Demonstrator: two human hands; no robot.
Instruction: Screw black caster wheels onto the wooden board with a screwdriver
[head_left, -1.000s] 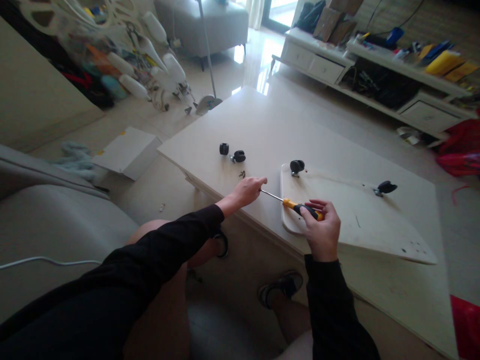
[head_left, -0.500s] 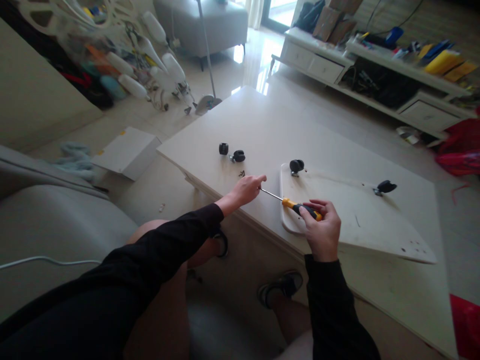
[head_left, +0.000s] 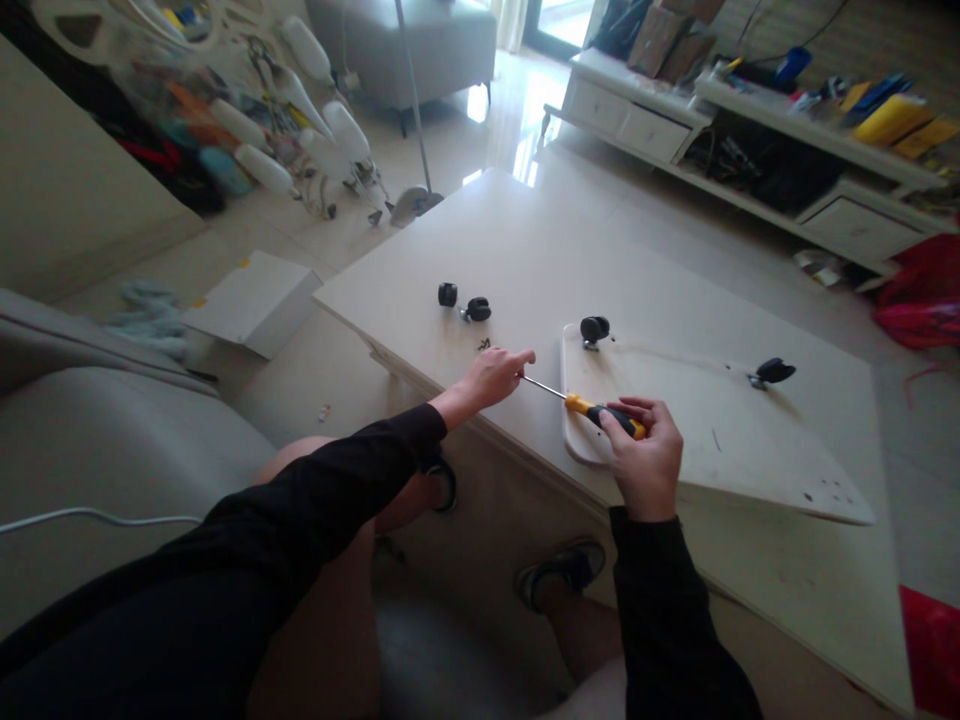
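Observation:
My right hand point(head_left: 652, 458) grips the yellow and black handle of a screwdriver point(head_left: 583, 406). Its metal shaft points left into the closed fingers of my left hand point(head_left: 491, 377), which pinch around the tip; whether a screw is there too is hidden. Below the handle lies a white board point(head_left: 675, 420) with rounded corners and small holes. One black caster point(head_left: 594, 329) stands at its far left corner, another caster point(head_left: 772, 373) along its far edge. Two loose casters, one left point(head_left: 448, 294) and one right point(head_left: 477, 309), lie beyond my left hand, near a few small dark screws point(head_left: 484, 344).
The white table point(head_left: 517, 240) bears all of this. On the floor to the left are a white box point(head_left: 259, 300) and a grey sofa point(head_left: 112, 440). A low cabinet point(head_left: 637, 135) with clutter runs along the back right. Assorted white parts point(head_left: 270, 170) lean at back left.

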